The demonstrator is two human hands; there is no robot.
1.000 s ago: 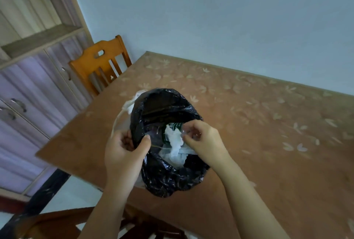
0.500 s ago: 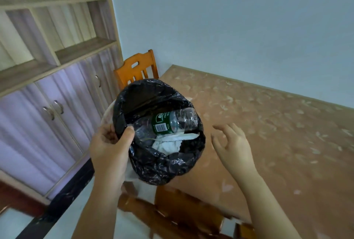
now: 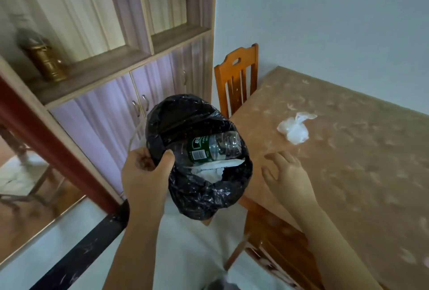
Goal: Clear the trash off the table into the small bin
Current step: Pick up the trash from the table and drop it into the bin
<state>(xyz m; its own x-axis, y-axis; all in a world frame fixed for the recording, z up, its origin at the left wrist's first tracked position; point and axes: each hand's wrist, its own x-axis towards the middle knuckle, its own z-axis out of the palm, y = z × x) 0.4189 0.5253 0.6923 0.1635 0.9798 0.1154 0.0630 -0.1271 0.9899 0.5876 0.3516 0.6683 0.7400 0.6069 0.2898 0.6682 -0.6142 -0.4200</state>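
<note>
My left hand [image 3: 145, 171] grips the rim of the small bin [image 3: 204, 194], which has a black liner and is held in the air beside the table's left edge. Inside it lie a clear plastic bottle [image 3: 216, 144] with a green label and white crumpled paper [image 3: 213, 169]. My right hand [image 3: 287, 174] hovers over the table's near corner, fingers spread, holding nothing. A crumpled clear plastic bag [image 3: 294, 128] lies on the table [image 3: 359, 150] beyond that hand.
An orange wooden chair [image 3: 236, 78] stands at the table's far left end. Another wooden chair [image 3: 274, 238] is tucked under the near edge. A cabinet with purple doors [image 3: 111, 113] and open shelves holding a brass jar [image 3: 45, 59] lines the left wall.
My right hand has let go of the trash in the bin and drawn back to the right. My left hand has carried the bin off the table to the left. A plastic bag has come into view.
</note>
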